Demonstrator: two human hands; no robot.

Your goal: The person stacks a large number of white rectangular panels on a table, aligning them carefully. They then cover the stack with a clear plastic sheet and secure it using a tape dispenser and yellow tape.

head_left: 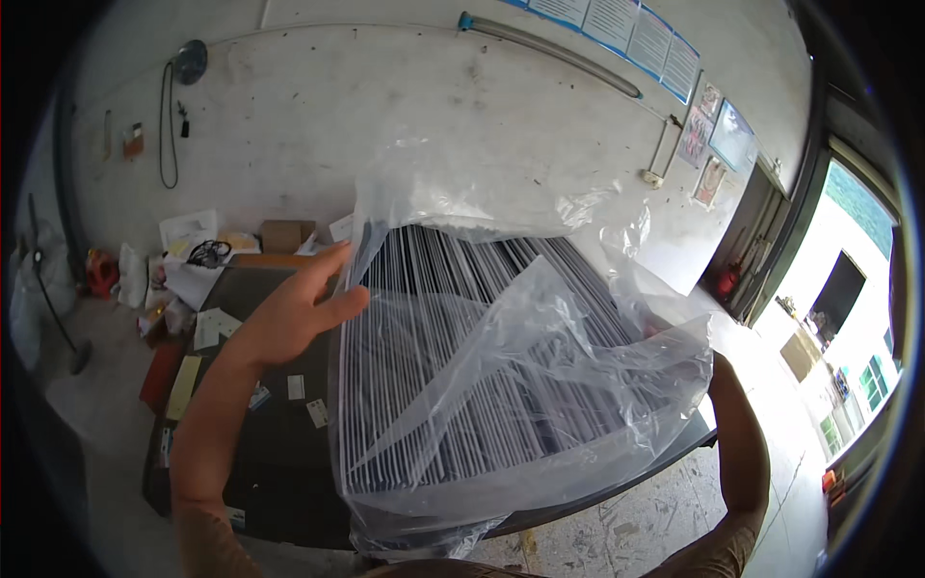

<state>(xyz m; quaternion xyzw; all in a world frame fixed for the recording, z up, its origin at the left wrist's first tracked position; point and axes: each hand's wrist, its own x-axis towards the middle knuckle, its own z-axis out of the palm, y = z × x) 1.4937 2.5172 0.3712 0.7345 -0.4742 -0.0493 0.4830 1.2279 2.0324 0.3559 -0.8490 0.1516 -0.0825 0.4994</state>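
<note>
Left hand [294,308] grips the clear bag [520,385] around a filter [453,318]; right hand, apparently gripping too, is hidden.

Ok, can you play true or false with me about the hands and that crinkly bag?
1. The plastic bag is see-through. True.
2. The bag holds a pleated grey filter panel. True.
3. The left hand rests flat on the floor. False: it is raised, at the bag's left edge.
4. The right hand is mostly hidden behind the bag. True.
5. The dark table has nothing on it. False: paper slips lie there.
</note>
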